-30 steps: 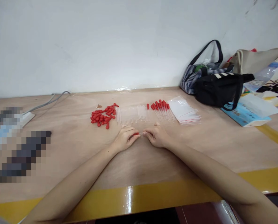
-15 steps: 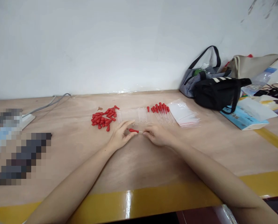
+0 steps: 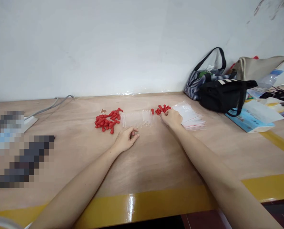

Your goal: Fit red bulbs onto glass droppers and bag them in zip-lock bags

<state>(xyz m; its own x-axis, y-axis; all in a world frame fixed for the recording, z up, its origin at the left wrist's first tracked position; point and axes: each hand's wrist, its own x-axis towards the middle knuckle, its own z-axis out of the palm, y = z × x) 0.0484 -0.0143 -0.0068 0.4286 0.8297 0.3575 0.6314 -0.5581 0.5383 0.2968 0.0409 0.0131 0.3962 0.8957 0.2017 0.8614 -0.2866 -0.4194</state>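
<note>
My left hand (image 3: 127,138) rests loosely curled on the table, its thumb and fingers apart with nothing between them. Just beyond it are clear glass tubes (image 3: 135,119) laid in a row. To its upper left lies a heap of red rubber bulbs (image 3: 107,120). My right hand (image 3: 172,118) is at the bunch of red-bulbed droppers (image 3: 161,109), its fingers pinched on a dropper that is mostly hidden by the hand and its neighbours. Beside that hand, on the right, clear plastic bags (image 3: 190,117) lie in a fanned stack.
Against the wall at right stand a striped bag (image 3: 191,85) and a black bag (image 3: 219,97). A blue tissue pack (image 3: 250,119) lies before them. A grey cable (image 3: 46,108) runs along the left, near blurred-out items. Yellow tape (image 3: 156,203) lines the table's front edge.
My right hand has moved right and away from me, carrying the dropper from between my hands to the bunch. My left hand has let go of the red bulb and stayed nearly in place.
</note>
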